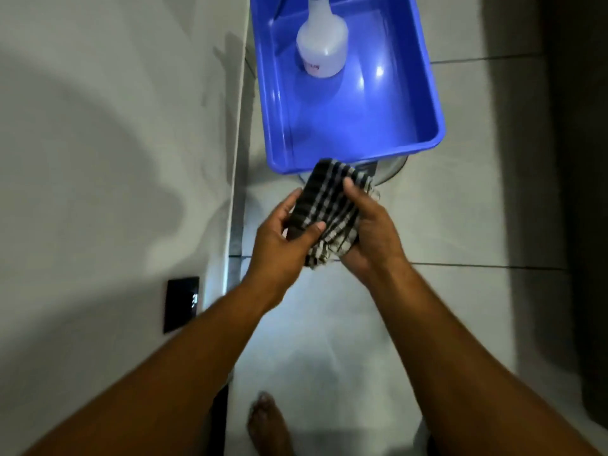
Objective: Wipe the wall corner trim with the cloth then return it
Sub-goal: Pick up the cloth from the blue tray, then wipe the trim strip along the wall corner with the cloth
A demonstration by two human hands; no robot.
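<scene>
A black-and-white checked cloth [329,209] is bunched between both hands, just below the near rim of a blue plastic tub [427,103]. My left hand [279,238] grips its left side, thumb pressed on top. My right hand [368,232] cups it from the right and underneath. The pale wall corner trim [235,179] runs down the frame just left of the hands, at the edge of the white wall [98,159].
A white spray bottle [322,44] stands inside the tub. The tub rests on something round and grey [391,169]. A black switch plate [182,303] is on the wall. My bare foot [268,422] is on the light tiled floor [460,225].
</scene>
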